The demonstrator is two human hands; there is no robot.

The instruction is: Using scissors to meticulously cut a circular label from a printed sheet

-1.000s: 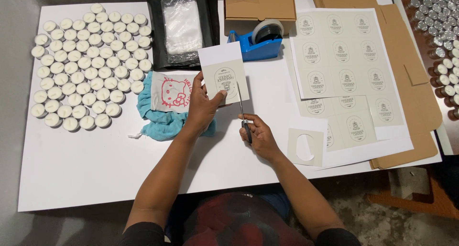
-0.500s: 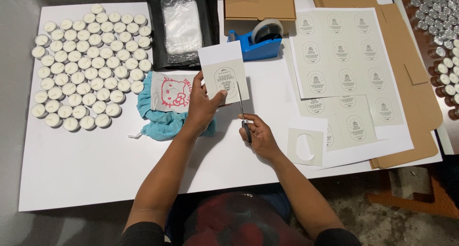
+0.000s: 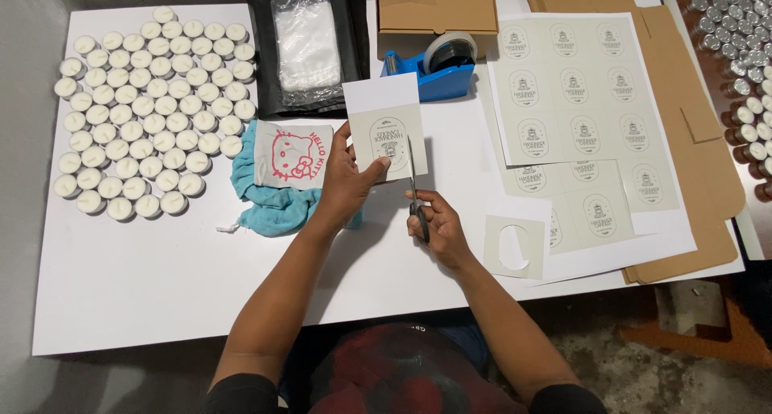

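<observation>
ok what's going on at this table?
A person is cutting a label out of a paper piece: the left hand holds it up, and the right hand works scissors along its right edge. An offcut with a label-shaped hole lies to the right, by the uncut label sheets. Tealights sit in a cluster on the left of the table, with a tape dispenser behind the work.

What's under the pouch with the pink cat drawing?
A crumpled teal cloth lies under the white pouch, showing at its left and lower edges. The left hand covers the cloth's right end; anything beneath the pouch's middle is hidden.
</observation>
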